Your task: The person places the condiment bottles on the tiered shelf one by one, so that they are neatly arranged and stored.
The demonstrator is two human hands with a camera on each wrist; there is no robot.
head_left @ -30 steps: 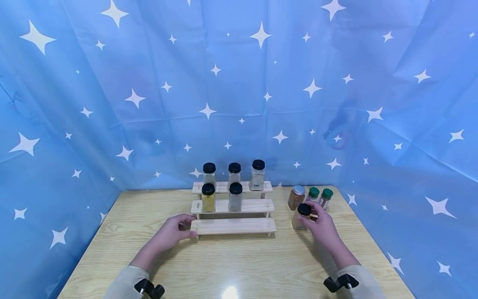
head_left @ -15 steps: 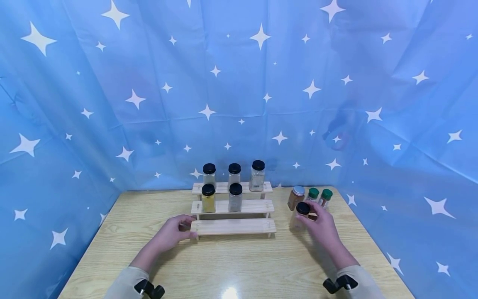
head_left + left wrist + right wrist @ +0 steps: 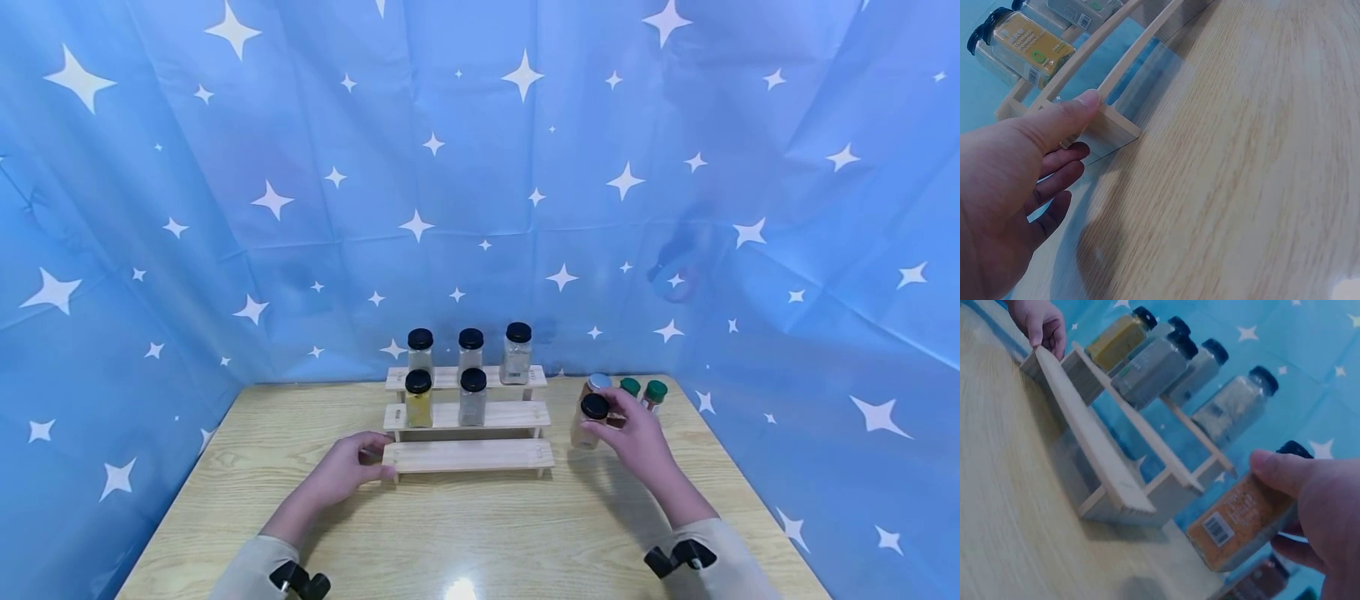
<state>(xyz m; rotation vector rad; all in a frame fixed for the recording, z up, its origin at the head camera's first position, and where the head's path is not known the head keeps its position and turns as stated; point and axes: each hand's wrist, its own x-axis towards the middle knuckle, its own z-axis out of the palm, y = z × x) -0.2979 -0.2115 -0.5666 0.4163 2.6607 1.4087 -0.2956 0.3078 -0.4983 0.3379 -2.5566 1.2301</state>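
Observation:
My right hand (image 3: 639,435) grips a spice jar (image 3: 1244,515) with a black lid and orange-brown contents, thumb on one side and fingers on the other. A barcode label shows in the right wrist view. To its left stands a three-tier wooden rack (image 3: 468,454). My left hand (image 3: 347,465) holds the left end of its lowest tier, thumb on top and fingers curled below. On the middle tier are a yellow-filled jar (image 3: 418,408) and a greyish jar (image 3: 473,407). Three black-lidded jars, one being a pale-filled jar (image 3: 517,360), stand on the top tier.
Behind my right hand stand a brown jar (image 3: 598,382) with a silvery-blue lid and two green-lidded jars, one a green-lidded jar (image 3: 656,393) at the far right. A star-patterned blue curtain (image 3: 480,183) hangs beyond the wooden table (image 3: 420,533).
My right hand has moved the black-lidded jar left and slightly farther back, where it now partly covers the brown jar. My left hand has stayed at the rack's end.

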